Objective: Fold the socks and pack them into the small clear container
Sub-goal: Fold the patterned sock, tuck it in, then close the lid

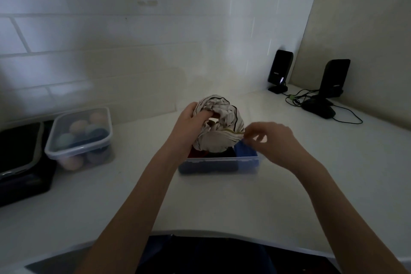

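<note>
Two hands: both work over a small clear box near the middle of a white counter.
Counter [222, 202]: white, wide, filling the lower view; it meets a tiled wall behind and a plain wall at right.
Tiled wall [133, 29]: pale brick-pattern tiles, dim light.
Dark object [20, 158]: a black, flat-topped thing at the far left edge; too dim to identify.
Lidded box [79, 138]: clear plastic, lid on, just right of the dark object; rounded balls in pale pink, teal and blue show through its walls.
Speakers: two small black ones stand in the far right corner, one [280, 70] against the tiled wall, the other [335, 79] to its right, with black cables trailing on the counter beside them.
Box [219, 163]: the small clear container, lid off, on the counter in front of the person; dark socks [213, 165] show through its near wall and a blue sock [245, 152] sits at its right end.
Striped bundle [219, 124]: a bunched white sock with thin dark stripes, held above the box's far side, its lower part dipping toward the opening.
Left hand [191, 124]: closed around the bundle's left side, fingers tucked into its folds.
Right hand [270, 138]: fingers curled, thumb and forefinger pinching the bundle's right edge, just above the blue sock.
</note>
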Tool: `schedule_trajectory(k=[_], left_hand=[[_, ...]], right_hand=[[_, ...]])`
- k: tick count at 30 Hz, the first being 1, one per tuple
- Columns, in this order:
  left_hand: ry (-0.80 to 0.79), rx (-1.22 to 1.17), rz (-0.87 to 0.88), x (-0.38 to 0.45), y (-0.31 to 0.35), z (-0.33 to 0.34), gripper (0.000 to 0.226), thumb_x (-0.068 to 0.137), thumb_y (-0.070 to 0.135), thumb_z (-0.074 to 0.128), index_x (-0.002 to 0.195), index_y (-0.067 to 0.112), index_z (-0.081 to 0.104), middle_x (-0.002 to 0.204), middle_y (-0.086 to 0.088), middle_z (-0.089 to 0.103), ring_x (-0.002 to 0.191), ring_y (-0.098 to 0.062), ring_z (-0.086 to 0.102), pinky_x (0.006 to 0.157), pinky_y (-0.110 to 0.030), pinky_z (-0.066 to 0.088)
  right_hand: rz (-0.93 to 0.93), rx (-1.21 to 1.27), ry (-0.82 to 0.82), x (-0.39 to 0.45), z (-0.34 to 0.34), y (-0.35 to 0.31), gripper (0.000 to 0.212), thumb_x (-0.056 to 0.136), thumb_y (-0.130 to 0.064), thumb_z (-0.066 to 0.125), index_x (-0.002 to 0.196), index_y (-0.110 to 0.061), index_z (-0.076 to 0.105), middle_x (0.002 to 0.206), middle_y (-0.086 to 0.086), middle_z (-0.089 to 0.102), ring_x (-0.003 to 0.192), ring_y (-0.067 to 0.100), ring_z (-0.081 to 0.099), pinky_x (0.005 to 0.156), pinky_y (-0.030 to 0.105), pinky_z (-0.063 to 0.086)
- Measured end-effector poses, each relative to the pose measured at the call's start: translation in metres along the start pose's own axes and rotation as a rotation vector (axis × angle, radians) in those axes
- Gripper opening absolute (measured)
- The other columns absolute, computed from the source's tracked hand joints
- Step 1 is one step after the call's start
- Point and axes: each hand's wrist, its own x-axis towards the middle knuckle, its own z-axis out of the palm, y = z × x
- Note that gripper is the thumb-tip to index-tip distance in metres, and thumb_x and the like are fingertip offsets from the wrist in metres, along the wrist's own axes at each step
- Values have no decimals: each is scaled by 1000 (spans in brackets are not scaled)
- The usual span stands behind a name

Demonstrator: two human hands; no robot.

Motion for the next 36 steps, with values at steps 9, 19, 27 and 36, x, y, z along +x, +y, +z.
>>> schedule_trajectory(k=[9,19,27,36], left_hand=[[-91,526,49,8,-10,-3,17,86,25,53,89,9,56,85,-8,61,79,-21,56,70,-33,45],[-257,893,52,12,-15,7,30,95,36,35,102,14,54,107,-7,61,92,-21,54,76,-30,37],[205,311,253,8,-13,3,20,93,18,39,92,16,58,82,13,57,76,0,53,62,-5,41],[48,409,184,11,-14,4,20,94,23,41,101,16,58,88,11,58,80,-1,52,63,-7,38]], right_hand=[[-74,-504,-371,28,-4,-17,30,84,-47,56,109,-34,66,112,0,65,113,24,47,90,37,29],[-32,-199,-387,32,8,-4,29,80,-40,64,106,-28,62,96,-15,56,101,16,57,91,34,35],[-26,-294,-393,35,13,-10,19,77,-62,57,78,-44,62,98,-10,66,100,15,54,83,34,27],[-20,-132,-382,31,11,-7,22,80,-35,68,93,-16,68,75,-3,64,71,17,58,60,21,46]])
